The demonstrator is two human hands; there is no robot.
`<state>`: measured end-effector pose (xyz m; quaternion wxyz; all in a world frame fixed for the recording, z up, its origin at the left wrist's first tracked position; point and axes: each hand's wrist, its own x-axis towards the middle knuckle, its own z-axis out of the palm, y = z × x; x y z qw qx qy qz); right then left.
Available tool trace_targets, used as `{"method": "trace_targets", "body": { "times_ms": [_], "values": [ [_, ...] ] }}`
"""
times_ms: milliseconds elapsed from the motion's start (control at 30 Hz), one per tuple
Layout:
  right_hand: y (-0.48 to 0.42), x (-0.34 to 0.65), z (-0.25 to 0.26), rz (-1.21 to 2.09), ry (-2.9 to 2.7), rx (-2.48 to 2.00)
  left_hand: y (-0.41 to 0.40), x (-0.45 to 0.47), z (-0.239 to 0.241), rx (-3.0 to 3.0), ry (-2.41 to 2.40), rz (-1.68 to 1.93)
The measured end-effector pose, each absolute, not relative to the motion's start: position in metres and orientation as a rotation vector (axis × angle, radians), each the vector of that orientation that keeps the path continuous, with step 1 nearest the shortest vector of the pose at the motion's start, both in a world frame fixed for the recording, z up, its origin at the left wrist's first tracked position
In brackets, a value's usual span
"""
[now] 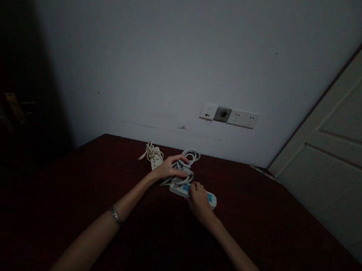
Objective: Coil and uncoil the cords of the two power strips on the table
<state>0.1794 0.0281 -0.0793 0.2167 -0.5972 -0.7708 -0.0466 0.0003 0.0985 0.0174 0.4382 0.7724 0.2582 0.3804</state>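
A white power strip [211,199] with blue markings lies on the dark red table [270,230]. My right hand [198,200] rests on top of it, fingers curled down onto its body. The strip's grey-white cable [192,157] is coiled just behind it. My left hand [169,166] reaches over the coil, thumb and fingers closing around the looped cable. A thin bracelet sits on my left wrist. A second, cream power strip [155,159] with its cord knotted on top lies to the left of my left hand, untouched.
A row of wall sockets and switches [229,115] is set in the white wall above the table. A pale panelled door [345,152] stands at the right. The left side of the room is dark, with dim furniture [10,109].
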Motion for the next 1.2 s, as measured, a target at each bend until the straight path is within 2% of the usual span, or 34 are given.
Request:
{"method": "trace_targets", "body": {
  "times_ms": [200,433,567,733,1033,1200],
  "values": [
    [0.031,0.187,-0.072,0.137,-2.026,-1.467,0.096,0.0,0.018,1.92,0.548,0.901],
    [0.021,0.201,-0.008,0.224,-1.725,-1.375,0.099,-0.001,0.014,1.851,0.561,0.862],
    [0.026,0.195,0.014,0.29,-1.934,-1.117,0.103,-0.002,0.011,1.81,0.522,0.885],
    [0.049,0.189,0.005,0.454,-2.074,-1.041,0.107,-0.003,0.008,1.847,0.49,0.94],
    [0.071,0.188,-0.015,1.025,-1.574,-1.021,0.107,0.004,-0.004,1.755,0.593,1.065],
    [0.069,0.186,-0.011,1.077,-1.479,-0.966,0.111,0.006,-0.004,1.682,0.6,1.089]
  ]
}}
